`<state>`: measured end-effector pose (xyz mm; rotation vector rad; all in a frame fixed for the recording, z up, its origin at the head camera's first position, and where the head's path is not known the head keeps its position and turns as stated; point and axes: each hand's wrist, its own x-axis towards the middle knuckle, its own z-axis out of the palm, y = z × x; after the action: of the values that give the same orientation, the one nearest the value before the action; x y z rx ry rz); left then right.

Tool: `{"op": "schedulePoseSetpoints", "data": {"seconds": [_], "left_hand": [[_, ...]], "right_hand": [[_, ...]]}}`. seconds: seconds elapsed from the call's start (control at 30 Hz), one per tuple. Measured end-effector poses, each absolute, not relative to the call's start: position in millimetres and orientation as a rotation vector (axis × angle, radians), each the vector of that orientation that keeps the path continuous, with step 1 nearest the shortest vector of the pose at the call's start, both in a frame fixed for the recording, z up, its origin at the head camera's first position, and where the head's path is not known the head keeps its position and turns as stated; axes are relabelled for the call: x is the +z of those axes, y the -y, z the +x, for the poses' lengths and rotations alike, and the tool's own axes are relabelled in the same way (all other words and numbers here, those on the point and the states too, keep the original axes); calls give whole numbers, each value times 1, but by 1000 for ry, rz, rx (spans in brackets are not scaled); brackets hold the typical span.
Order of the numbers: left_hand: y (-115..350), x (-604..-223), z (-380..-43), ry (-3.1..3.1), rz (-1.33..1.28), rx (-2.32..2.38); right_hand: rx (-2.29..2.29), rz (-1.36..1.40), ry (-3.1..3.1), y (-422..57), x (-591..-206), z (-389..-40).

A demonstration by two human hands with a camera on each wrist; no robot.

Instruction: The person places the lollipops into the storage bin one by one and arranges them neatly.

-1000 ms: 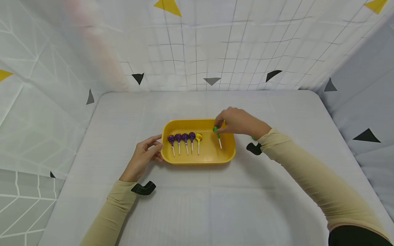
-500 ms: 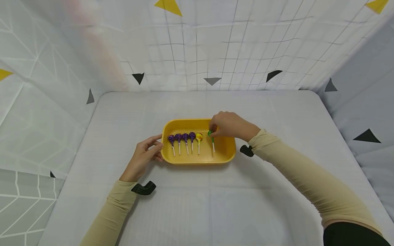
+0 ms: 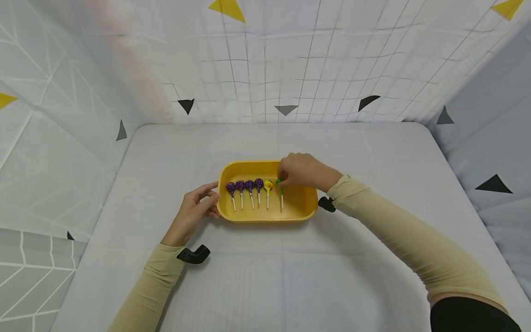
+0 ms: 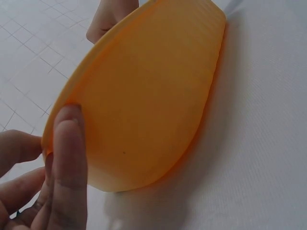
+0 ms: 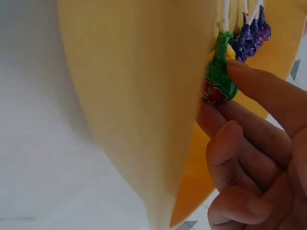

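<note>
A yellow tray [image 3: 300,203] lies on the white table, its left end held at the rim by my left hand [image 3: 191,214]. In the left wrist view the thumb [image 4: 70,158] lies against the tray's outer wall and the other fingers are at the rim. My right hand [image 3: 304,171] reaches over the tray's far side and pinches a green-wrapped lollipop [image 5: 220,79] by its head, its white stick towards the near side. Just left of it lies a yellow lollipop [image 3: 268,185], then a row of several purple lollipops [image 3: 249,185], sticks all the same way.
A white cloth covers the table [image 3: 249,276]. Pale patterned curtains [image 3: 265,69] with grid lines and triangles rise behind and at both sides. Black devices [image 3: 193,254] are worn at both wrists.
My right hand has carried the green lollipop leftward across the tray, close beside the yellow lollipop. The left hand and the tray have stayed in place.
</note>
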<state>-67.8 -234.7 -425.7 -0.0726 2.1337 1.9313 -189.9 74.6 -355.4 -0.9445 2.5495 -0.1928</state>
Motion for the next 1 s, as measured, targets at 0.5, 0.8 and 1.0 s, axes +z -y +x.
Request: {"op": "schedulePoseSetpoints", "data": {"seconds": [0.5, 0.8, 1.0], "left_hand": [[234, -425, -68, -2139, -80, 1928], [235, -425, -68, -2124, -68, 1927], [235, -424, -69, -2106, -72, 1938]], "right_hand": [[-101, -990, -2547, -67, -362, -194], [-13, -1009, -2544, -58, -356, -191], [2, -999, -2545, -56, -356, -191]]}}
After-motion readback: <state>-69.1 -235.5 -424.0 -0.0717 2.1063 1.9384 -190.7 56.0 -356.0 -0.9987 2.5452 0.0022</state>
